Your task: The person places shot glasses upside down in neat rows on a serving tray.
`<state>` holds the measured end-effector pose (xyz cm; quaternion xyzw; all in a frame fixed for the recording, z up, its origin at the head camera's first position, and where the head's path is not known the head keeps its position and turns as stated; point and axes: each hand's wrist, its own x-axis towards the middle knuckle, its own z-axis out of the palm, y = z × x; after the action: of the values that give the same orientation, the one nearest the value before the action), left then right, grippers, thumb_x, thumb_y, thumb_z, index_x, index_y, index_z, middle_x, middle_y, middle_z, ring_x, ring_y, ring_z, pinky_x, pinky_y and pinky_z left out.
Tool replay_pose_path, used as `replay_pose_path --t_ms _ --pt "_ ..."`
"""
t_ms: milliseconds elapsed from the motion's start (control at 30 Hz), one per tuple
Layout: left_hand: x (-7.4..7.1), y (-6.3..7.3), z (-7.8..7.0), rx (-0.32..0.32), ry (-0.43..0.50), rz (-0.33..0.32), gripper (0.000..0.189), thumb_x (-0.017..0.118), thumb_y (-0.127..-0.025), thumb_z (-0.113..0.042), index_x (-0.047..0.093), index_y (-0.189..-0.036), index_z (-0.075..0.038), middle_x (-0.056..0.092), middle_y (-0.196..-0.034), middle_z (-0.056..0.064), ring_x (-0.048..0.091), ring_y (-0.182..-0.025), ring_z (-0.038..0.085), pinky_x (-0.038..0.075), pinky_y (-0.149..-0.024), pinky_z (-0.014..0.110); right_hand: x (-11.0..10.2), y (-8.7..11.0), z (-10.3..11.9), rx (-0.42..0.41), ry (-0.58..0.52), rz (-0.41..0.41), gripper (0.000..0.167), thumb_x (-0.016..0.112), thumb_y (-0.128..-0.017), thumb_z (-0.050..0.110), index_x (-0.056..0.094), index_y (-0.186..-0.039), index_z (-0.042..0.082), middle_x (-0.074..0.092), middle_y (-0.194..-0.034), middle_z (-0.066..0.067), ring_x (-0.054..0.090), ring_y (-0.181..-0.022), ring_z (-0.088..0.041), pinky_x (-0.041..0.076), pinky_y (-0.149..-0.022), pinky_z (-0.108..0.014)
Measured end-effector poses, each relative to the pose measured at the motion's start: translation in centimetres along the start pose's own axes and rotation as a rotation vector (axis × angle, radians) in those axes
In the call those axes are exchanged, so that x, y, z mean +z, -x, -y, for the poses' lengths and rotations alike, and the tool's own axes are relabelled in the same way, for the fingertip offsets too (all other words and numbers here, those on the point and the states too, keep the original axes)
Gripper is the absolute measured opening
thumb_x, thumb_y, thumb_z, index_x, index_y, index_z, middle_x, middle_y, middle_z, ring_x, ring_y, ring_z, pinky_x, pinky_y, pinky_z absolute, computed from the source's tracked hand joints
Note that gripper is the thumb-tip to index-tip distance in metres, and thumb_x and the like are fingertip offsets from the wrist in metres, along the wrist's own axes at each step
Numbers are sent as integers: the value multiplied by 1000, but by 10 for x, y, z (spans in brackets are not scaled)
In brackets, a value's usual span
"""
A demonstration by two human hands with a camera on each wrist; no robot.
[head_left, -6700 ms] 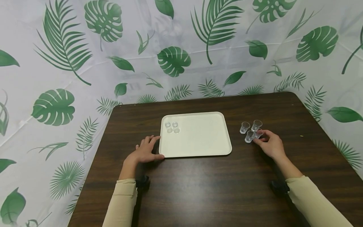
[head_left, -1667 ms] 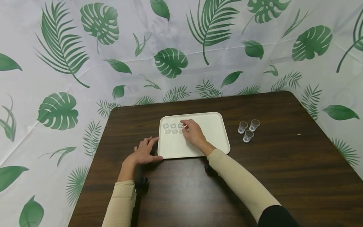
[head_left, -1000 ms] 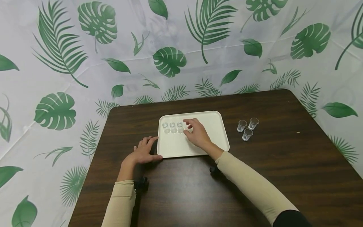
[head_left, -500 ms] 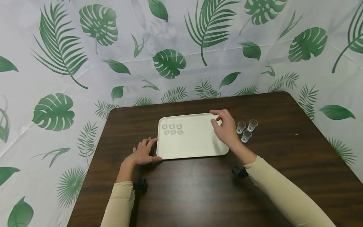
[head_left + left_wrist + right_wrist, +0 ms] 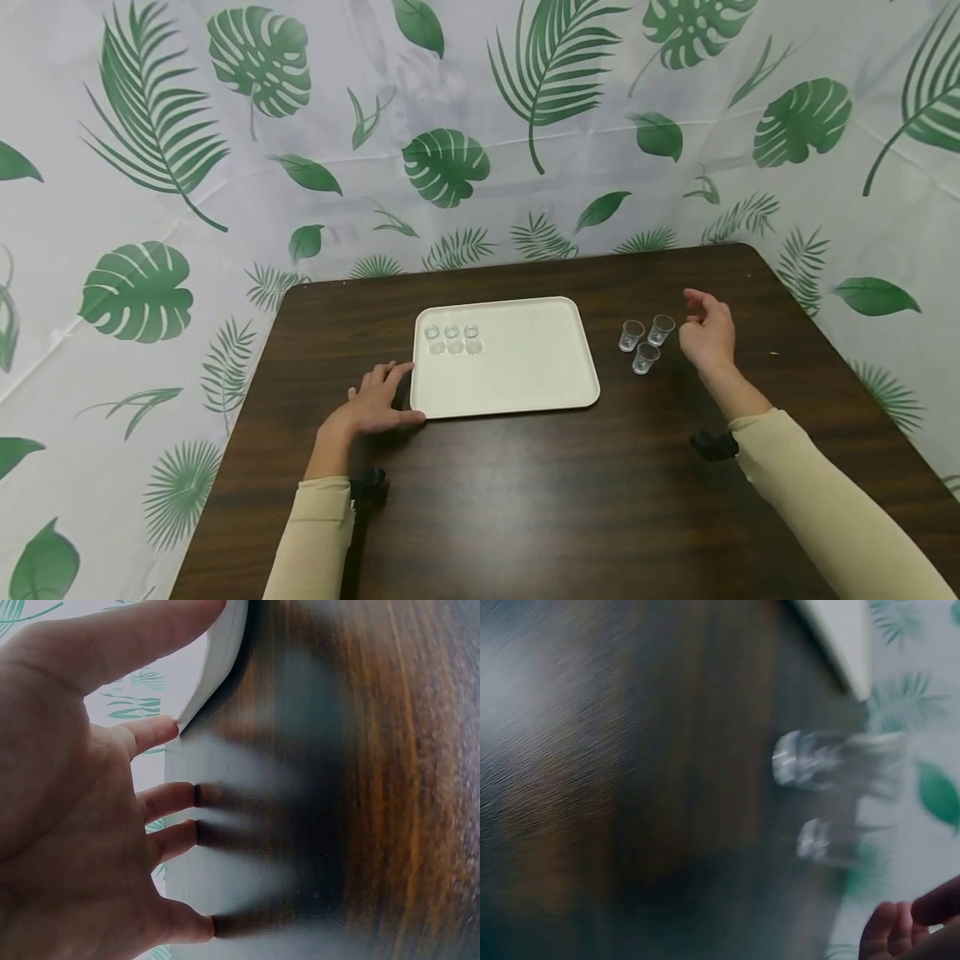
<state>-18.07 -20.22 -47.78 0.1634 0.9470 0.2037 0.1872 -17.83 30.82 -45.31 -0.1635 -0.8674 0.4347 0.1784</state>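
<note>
My left hand [image 5: 375, 404] lies spread at the near-left corner of the white tray [image 5: 525, 367], thumb and index finger at its rim. In the left wrist view, the fingertips [image 5: 174, 796] of that hand rest on the table. Three clear shot glasses [image 5: 452, 337] stand in a row at the tray's far left, wider end down. Three more shot glasses [image 5: 646, 358] stand upright in a cluster right of the tray. My right hand [image 5: 710, 335] hovers just right of that cluster, fingers loosely bent, holding nothing. The right wrist view is blurred, with two glasses [image 5: 832, 761] beside the fingers.
The dark wood table [image 5: 510, 500] carries the tray and glasses. A small yellowish speck [image 5: 774, 353] lies on its right side. A white cloth with green leaves [image 5: 446, 167] hangs behind and beside the table.
A third glass came from the right cluster to the tray's row and was let go. My right hand then moved right, past the cluster. The left hand stayed at the tray.
</note>
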Motion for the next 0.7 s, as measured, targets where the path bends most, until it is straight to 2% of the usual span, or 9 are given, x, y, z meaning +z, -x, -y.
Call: replay_pose_path --t_ms 167,333,500,700 --pt "-1 0 0 -1 6 -1 92 72 -84 -53 26 -155 -18 18 -156 24 19 -140 46 16 -99 76 5 -1 -24 51 19 142 63 46 -79 -10 44 -142 -5 53 -130 -27 56 -104 -33 39 -70 -21" --pt "-2 2 -1 5 12 -4 92 72 -84 -52 26 -155 -17 19 -156 24 20 -139 47 16 -98 77 10 -2 -35 67 20 232 64 65 -84 -3 42 -143 -5 53 -131 -28 58 -102 -32 42 -65 -14" --pt "-4 3 -3 3 15 -4 91 72 -84 -52 26 -155 -17 18 -156 24 19 -140 46 16 -99 75 12 -2 -38 65 64 269 62 70 -87 7 44 -142 -5 54 -131 -28 58 -99 -30 43 -64 -16" --pt "-3 2 -2 1 12 -6 92 72 -84 -52 26 -155 -17 19 -156 24 20 -140 46 17 -99 75 15 -4 -44 21 142 265 50 70 -89 13 54 -134 -4 59 -126 -28 60 -103 -38 44 -73 -31"
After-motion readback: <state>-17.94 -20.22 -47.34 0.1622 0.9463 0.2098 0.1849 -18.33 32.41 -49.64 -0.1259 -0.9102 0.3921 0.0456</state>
